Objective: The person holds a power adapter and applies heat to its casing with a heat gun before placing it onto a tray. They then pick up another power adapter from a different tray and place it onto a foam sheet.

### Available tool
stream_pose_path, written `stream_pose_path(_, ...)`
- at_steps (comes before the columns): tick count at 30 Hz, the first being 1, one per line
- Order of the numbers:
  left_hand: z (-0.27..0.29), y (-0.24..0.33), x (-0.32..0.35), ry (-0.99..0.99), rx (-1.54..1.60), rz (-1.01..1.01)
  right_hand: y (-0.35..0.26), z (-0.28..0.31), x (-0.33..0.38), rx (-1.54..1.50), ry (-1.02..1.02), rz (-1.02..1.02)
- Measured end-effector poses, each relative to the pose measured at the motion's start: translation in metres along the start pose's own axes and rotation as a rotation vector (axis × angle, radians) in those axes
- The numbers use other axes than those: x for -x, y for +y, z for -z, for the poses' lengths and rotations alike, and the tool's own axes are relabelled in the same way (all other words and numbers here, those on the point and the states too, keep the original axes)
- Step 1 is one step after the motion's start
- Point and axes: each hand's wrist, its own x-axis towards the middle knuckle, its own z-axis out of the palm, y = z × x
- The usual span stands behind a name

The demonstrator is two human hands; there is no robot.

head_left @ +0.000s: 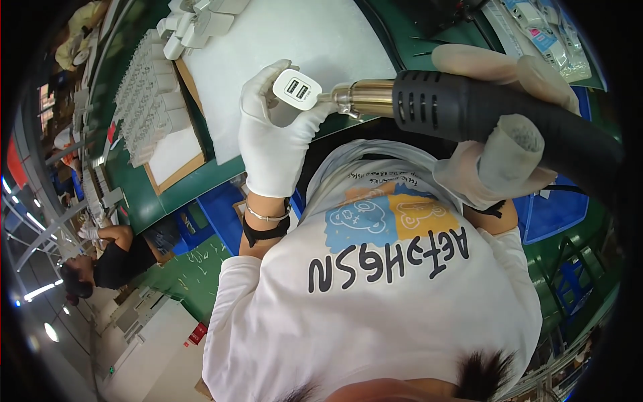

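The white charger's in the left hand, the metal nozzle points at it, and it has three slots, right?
Almost! The head view shows two slots, not three, on the white charger. It is in the left hand, and the metal nozzle points at it.

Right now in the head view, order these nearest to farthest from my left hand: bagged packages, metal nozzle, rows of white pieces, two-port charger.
1. Two-port charger: in the left hand.
2. Metal nozzle: just right of the charger.
3. Rows of white pieces: off to the left.
4. Bagged packages: far upper right.
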Motion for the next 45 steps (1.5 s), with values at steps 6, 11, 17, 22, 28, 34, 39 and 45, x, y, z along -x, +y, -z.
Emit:
stream_pose_path(6, 0.000, -0.003, 0.000, -0.010, -0.016, -0.028, 0.000, -0.007, 0.001, -0.035, 0.031, -0.028)
stream_pose_path(11, -0.001, -0.002, 0.000, 0.012, -0.041, -0.043, -0.001, -0.006, 0.001, -0.018, 0.033, -0.051)
stream_pose_path(17, 0.000, -0.002, -0.002, 0.001, -0.036, -0.038, -0.003, -0.009, -0.001, -0.015, 0.036, -0.051)
stream_pose_path(22, -0.001, -0.001, -0.001, 0.015, -0.048, -0.022, 0.001, -0.006, -0.002, -0.029, 0.057, -0.061)
stream_pose_path(28, -0.001, -0.001, -0.001, 0.033, -0.062, -0.045, -0.009, -0.005, -0.002, 0.081, 0.038, -0.062)
stream_pose_path(34, -0.001, -0.002, 0.000, 0.045, -0.123, -0.051, -0.017, -0.014, -0.011, 0.017, 0.012, -0.130)
stream_pose_path(39, -0.003, 0.001, 0.000, 0.043, -0.095, -0.016, -0.010, -0.009, -0.001, 0.027, 0.034, -0.120)
stream_pose_path(45, -0.005, -0.005, -0.001, 0.043, -0.025, -0.044, -0.008, -0.012, 0.000, -0.002, 0.025, -0.119)
